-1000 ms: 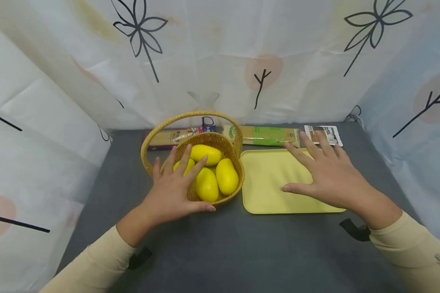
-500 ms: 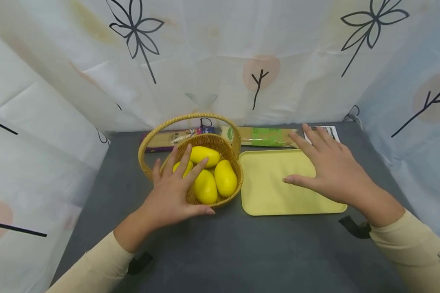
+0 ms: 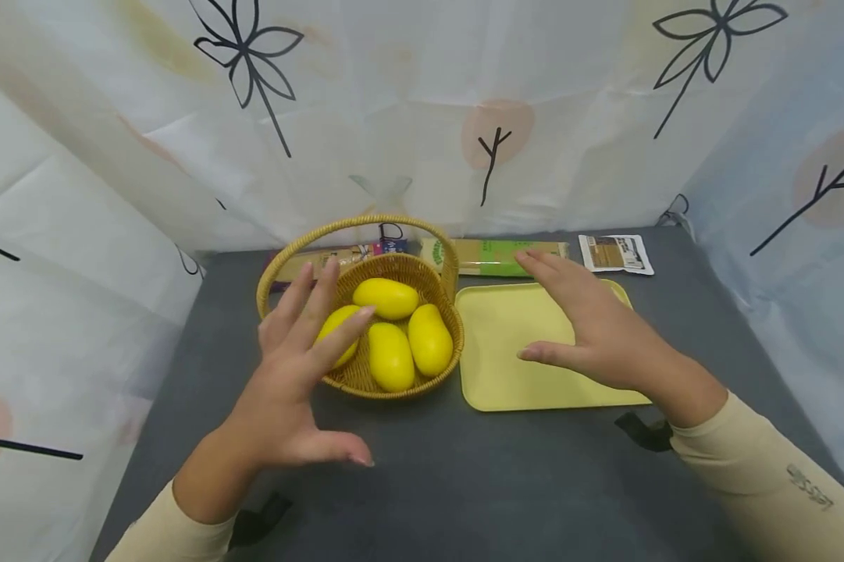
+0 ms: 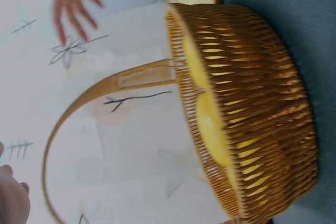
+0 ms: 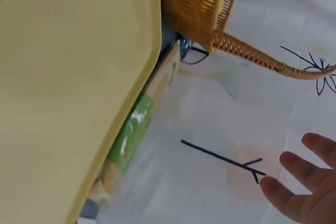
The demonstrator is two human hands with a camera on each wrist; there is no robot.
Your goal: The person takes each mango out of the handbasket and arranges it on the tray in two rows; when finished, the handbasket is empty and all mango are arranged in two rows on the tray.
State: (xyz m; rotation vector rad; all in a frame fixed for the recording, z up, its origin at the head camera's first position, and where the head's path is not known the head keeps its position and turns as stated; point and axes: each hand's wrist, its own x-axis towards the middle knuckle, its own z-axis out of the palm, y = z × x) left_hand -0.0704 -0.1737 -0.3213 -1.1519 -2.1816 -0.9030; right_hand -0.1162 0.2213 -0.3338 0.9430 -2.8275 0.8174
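Observation:
A woven basket (image 3: 365, 389) with a tall arched handle stands left of centre, holding several yellow mangoes (image 3: 391, 357). In the head view my left hand (image 3: 288, 382) hovers over the basket's near left side, fingers spread, with nothing in it. To the right, a pale yellow tray (image 3: 495, 343) lies flat beside the basket. Above the tray's right half hangs my right hand (image 3: 597, 336), thumb apart from the extended fingers, holding nothing. The left wrist view gives the basket wall (image 4: 257, 114) from the side, with fingertips of the left hand (image 4: 13, 198) at the edge.
Behind the basket lies a purple-edged noodle-like packet (image 3: 295, 269). A green and tan packet (image 3: 495, 257) sits behind the tray, with a small white and brown sachet (image 3: 614, 254) to its right. A patterned white curtain (image 3: 393, 117) surrounds the grey table (image 3: 464, 484).
My left hand has drawn back toward the near left, uncovering more of the basket. My right hand has shifted left and turned more edge-on, leaving the white sachet in full view.

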